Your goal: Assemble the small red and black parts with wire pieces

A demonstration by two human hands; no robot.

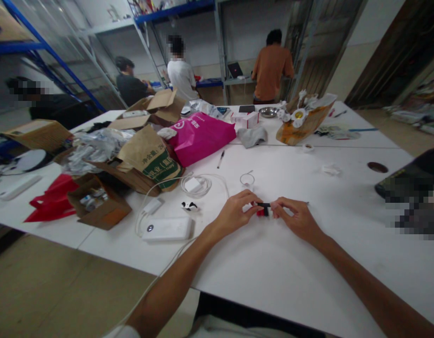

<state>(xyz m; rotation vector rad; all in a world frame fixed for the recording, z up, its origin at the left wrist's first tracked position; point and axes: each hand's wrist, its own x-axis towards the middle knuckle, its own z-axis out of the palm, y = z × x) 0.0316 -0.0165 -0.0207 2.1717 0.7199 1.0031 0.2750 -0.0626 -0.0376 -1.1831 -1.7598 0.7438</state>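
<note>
A white surface (259, 267) fills most of the view, with a round hole (377, 167) towards its right side. Above its near part, a small black and red piece (265, 210) sits between both hands: the fingers of the left hand (236, 213) are pinched closed on one end, those of the right hand (298, 219) on the other. To the left lie a white power bank (169, 229) and a coiled cable (205, 189); beyond them, a magenta bag (203, 138) rests among opened cartons. A pen (220, 159) lies near the bag. At the back, people stand or sit before metal shelving (176, 10) with blue beams, one in an orange shirt (273, 68).
</note>
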